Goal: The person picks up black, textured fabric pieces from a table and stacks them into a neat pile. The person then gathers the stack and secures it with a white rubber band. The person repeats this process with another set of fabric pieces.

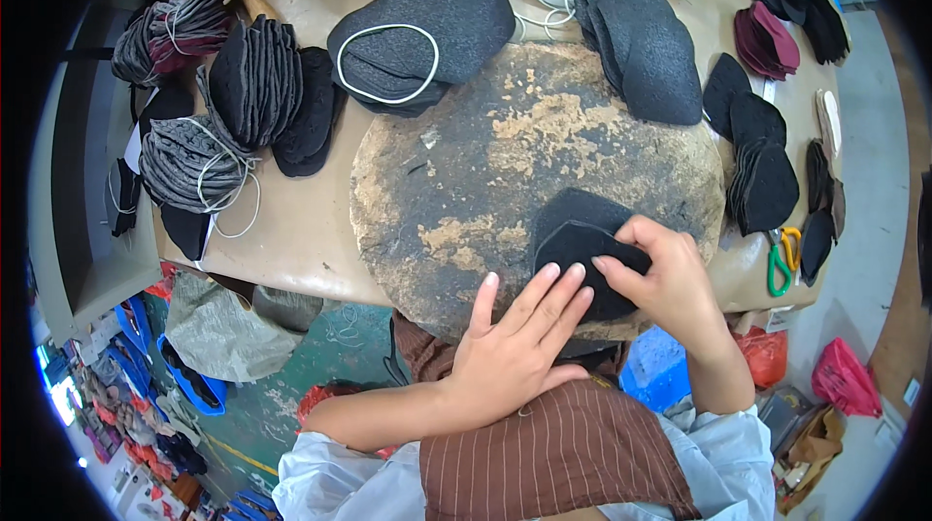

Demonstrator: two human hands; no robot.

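Two black, rounded cloth-like pieces lie overlapping near the front edge of a round, worn block. The upper piece partly covers the lower piece. My left hand is open, its fingers stretched out with the tips resting on the upper piece's near left side. From the right, my right hand pinches the upper piece's right edge between thumb and forefinger. The round block has a dark, scuffed top with tan bare patches.
Dark pieces with a white cord loop and a fanned black stack overlap the block's far side. Tied grey bundles lie left. Green-and-yellow-handled scissors sit at the table's right, below black stacks and maroon pieces.
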